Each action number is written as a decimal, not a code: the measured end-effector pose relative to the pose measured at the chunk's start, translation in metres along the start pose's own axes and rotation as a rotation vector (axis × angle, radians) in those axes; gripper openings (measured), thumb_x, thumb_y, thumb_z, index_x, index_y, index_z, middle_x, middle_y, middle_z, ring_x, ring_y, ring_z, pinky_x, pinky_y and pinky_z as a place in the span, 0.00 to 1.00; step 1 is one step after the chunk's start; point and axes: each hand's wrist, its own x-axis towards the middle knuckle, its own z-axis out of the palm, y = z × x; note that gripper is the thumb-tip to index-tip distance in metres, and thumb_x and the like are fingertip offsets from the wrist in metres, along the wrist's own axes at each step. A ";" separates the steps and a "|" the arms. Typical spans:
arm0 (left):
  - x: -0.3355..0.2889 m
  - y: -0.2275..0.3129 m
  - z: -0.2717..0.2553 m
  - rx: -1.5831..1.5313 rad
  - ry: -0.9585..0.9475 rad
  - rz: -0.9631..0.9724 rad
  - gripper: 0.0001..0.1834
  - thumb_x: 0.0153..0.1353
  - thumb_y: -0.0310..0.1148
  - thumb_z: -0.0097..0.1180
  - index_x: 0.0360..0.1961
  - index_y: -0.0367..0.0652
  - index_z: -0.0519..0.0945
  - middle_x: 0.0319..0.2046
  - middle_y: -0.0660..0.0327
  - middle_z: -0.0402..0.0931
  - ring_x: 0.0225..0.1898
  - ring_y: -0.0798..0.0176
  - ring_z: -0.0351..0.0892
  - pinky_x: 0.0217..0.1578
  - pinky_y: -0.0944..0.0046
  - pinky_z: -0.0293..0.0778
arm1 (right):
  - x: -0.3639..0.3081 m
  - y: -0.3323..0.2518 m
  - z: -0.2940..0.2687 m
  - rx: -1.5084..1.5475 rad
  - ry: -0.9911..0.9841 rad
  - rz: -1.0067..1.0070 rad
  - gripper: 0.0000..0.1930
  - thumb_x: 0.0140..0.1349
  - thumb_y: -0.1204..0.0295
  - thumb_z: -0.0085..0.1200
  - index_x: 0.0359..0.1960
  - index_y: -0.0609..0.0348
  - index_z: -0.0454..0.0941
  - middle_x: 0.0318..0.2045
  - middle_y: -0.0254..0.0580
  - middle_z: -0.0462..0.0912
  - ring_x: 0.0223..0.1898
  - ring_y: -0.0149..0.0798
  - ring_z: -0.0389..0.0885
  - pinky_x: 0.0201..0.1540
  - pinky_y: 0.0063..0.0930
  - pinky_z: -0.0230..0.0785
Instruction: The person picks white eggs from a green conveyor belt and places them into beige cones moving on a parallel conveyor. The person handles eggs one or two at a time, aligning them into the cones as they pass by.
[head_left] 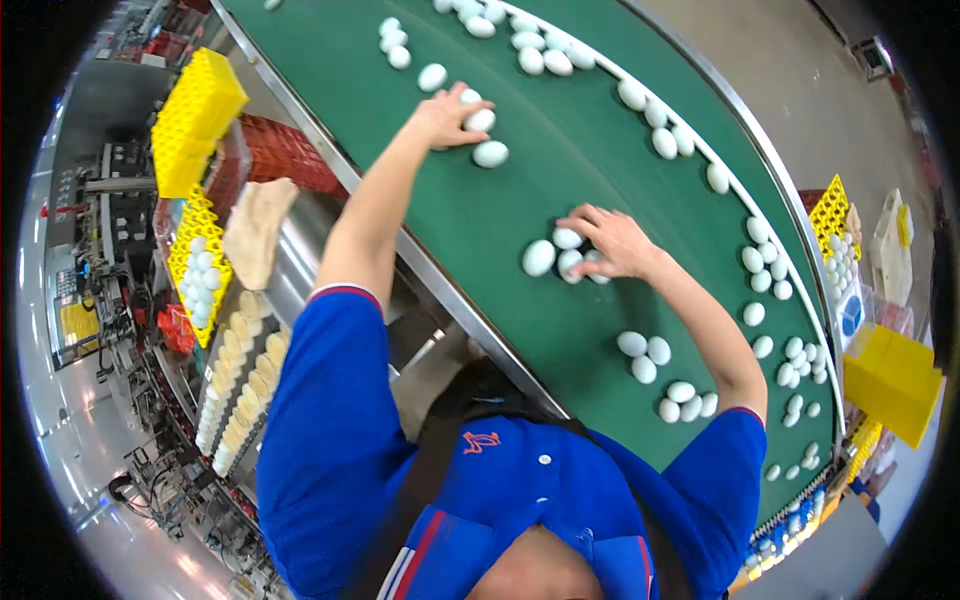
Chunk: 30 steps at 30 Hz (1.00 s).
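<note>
Pale bluish-white eggs lie in loose groups on a green conveyor belt (480, 230). My left hand (440, 118) reaches to the belt's upper left part, its thumb and fingers curled round an egg (480, 121); a second egg (470, 97) shows between the fingers. Just below that hand lies a loose egg (490, 154), with another egg (432, 77) above it. Near the belt's middle my right hand (618, 243) bends over a cluster of eggs (569, 264), thumb and fingers around them and partly hiding some. Beside this cluster, on its left, rests a larger-looking egg (538, 258).
A white curved guide rail (690, 135) has many eggs along it. Metal edging (450, 290) borders the belt near me. At left are stacked yellow trays (195, 120), a tray of eggs (203, 280) and a roller conveyor (245, 365). More yellow trays (893, 383) stand at right.
</note>
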 end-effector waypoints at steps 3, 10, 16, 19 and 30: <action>-0.008 0.015 0.026 -0.115 0.212 -0.130 0.32 0.54 0.61 0.65 0.60 0.69 0.78 0.59 0.50 0.64 0.50 0.42 0.79 0.50 0.45 0.79 | 0.000 0.007 0.011 0.029 0.062 -0.004 0.41 0.55 0.34 0.59 0.61 0.49 0.70 0.53 0.44 0.73 0.45 0.52 0.80 0.47 0.43 0.73; -0.019 0.031 0.031 -0.430 0.381 -0.568 0.33 0.53 0.58 0.70 0.57 0.55 0.81 0.45 0.55 0.72 0.48 0.45 0.80 0.51 0.50 0.78 | 0.004 -0.019 0.020 -0.062 0.020 0.002 0.35 0.57 0.36 0.58 0.61 0.40 0.71 0.53 0.52 0.71 0.41 0.54 0.82 0.42 0.47 0.77; -0.076 0.053 -0.013 -2.777 0.264 -0.301 0.24 0.68 0.61 0.53 0.51 0.54 0.80 0.47 0.38 0.76 0.29 0.55 0.75 0.22 0.63 0.74 | 0.012 -0.055 0.012 -0.010 -0.040 0.176 0.28 0.55 0.46 0.66 0.56 0.38 0.75 0.55 0.55 0.70 0.42 0.57 0.83 0.42 0.50 0.80; -0.126 0.082 -0.053 -3.080 0.208 0.053 0.29 0.68 0.62 0.51 0.60 0.57 0.79 0.56 0.36 0.70 0.30 0.61 0.69 0.22 0.67 0.73 | 0.007 -0.067 0.012 0.065 0.055 0.119 0.27 0.53 0.53 0.71 0.54 0.40 0.78 0.56 0.54 0.70 0.44 0.58 0.83 0.46 0.52 0.80; -0.481 0.080 -0.105 -2.294 1.148 -0.105 0.25 0.69 0.54 0.58 0.59 0.54 0.71 0.37 0.62 0.77 0.23 0.64 0.75 0.18 0.62 0.75 | -0.015 -0.071 0.037 1.059 0.363 0.693 0.23 0.70 0.61 0.57 0.64 0.53 0.71 0.45 0.35 0.81 0.35 0.26 0.78 0.28 0.21 0.68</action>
